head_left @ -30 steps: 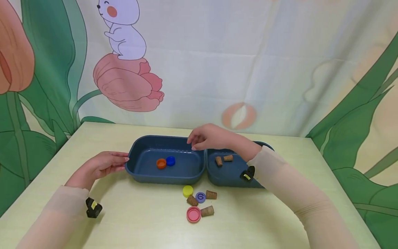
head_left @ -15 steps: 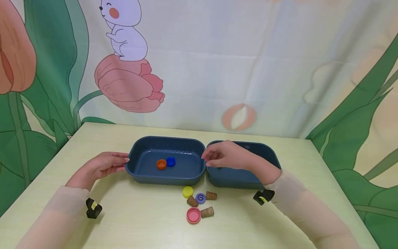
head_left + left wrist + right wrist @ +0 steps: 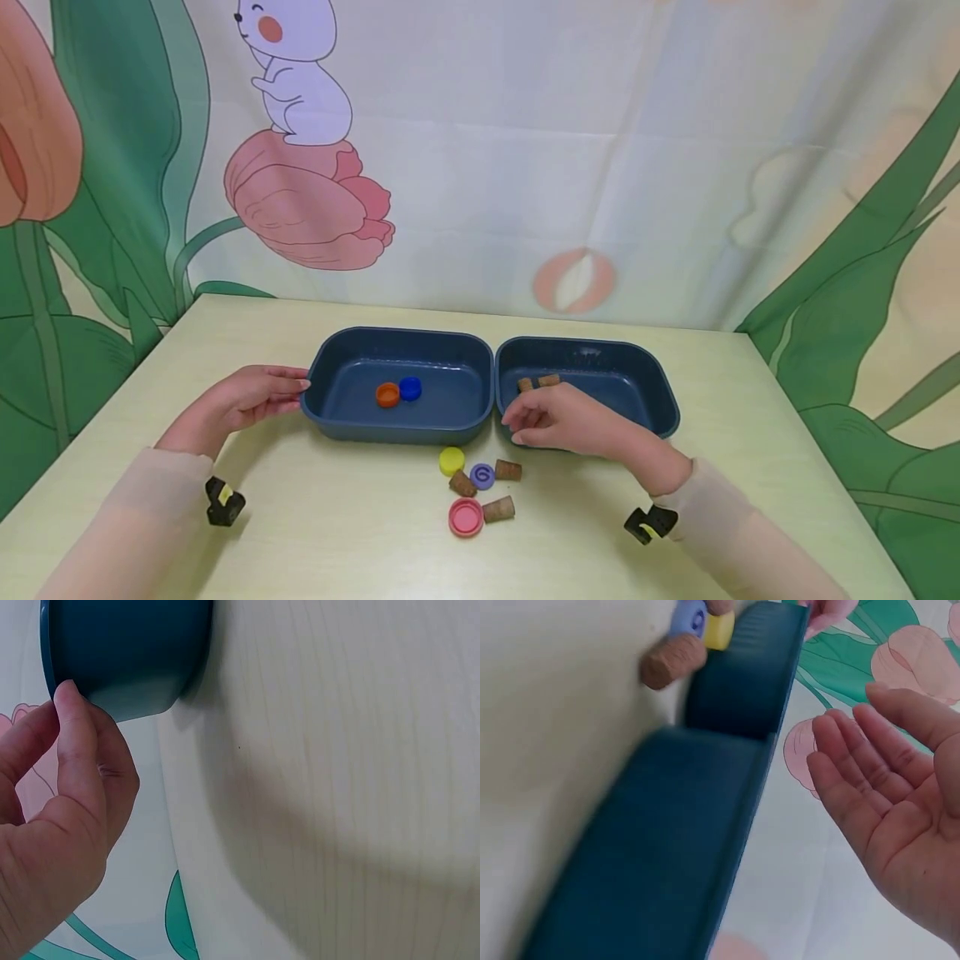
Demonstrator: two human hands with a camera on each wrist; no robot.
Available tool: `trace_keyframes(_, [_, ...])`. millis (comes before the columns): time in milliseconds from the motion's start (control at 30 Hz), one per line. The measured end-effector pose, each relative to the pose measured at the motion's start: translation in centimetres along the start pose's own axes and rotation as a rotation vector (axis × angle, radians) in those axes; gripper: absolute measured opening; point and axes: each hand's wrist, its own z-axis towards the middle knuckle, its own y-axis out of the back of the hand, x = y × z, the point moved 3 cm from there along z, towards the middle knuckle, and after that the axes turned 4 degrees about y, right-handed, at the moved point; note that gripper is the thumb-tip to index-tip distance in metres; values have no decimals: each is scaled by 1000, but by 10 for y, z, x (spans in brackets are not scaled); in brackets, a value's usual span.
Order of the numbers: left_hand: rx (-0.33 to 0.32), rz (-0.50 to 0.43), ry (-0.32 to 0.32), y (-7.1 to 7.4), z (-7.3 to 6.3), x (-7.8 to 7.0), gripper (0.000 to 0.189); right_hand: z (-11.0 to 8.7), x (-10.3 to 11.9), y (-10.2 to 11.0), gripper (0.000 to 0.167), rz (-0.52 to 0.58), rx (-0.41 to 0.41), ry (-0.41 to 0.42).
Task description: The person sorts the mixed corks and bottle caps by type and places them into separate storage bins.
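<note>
My left hand [image 3: 258, 396] holds the left end of a dark blue tray [image 3: 405, 436] by its rim. In the left wrist view the thumb [image 3: 69, 712] meets the tray's edge. An orange cap [image 3: 387, 395] and a blue cap [image 3: 410, 388] lie in this tray. Over the front edge of a second blue tray [image 3: 637, 392] is my right hand [image 3: 566, 421], fingers loosely bent and holding nothing; its palm shows bare in the right wrist view. Two corks, one of them the right-hand cork [image 3: 549, 380], lie in that second tray, partly behind the hand.
In front of the trays, on the pale table [image 3: 337, 533], lie a yellow cap [image 3: 452, 461], a purple cap [image 3: 483, 477], a pink cap [image 3: 466, 517] and corks, among them the front cork [image 3: 498, 509]. A printed curtain [image 3: 465, 167] hangs behind the table.
My right hand has moved from above the left tray rightward and toward me, to the right tray's front edge. The left hand, caps and corks have stayed in place.
</note>
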Motion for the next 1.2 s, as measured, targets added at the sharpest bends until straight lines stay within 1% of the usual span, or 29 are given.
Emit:
trace_keyframes(200, [3, -4, 1, 1, 1, 1, 58, -9, -3, -16, 21, -58, -11, -36])
trace_keyframes(400, [-3, 0, 4, -1, 0, 0, 58, -15, -9, -30, 25, -66, -35, -67])
trace_keyframes(533, [-9, -2, 9, -1, -1, 0, 58, -15, -11, -39, 25, -104, -56, -80])
trace_keyframes(767, [-14, 3, 11, 0, -1, -1, 59, -15, -11, -50, 34, -137, -74, -151])
trace_keyframes(900, [-15, 2, 8, 1, 0, -1, 58, -15, -11, -56, 37, -175, -94, -146])
trace_keyframes(1033, [-10, -2, 5, 0, -1, -1, 57, -13, -12, -60, 34, -232, -104, -132])
trace_keyframes(1200, [4, -16, 3, -2, -3, -3, 55, -12, -14, -65, 22, -300, -84, -114])
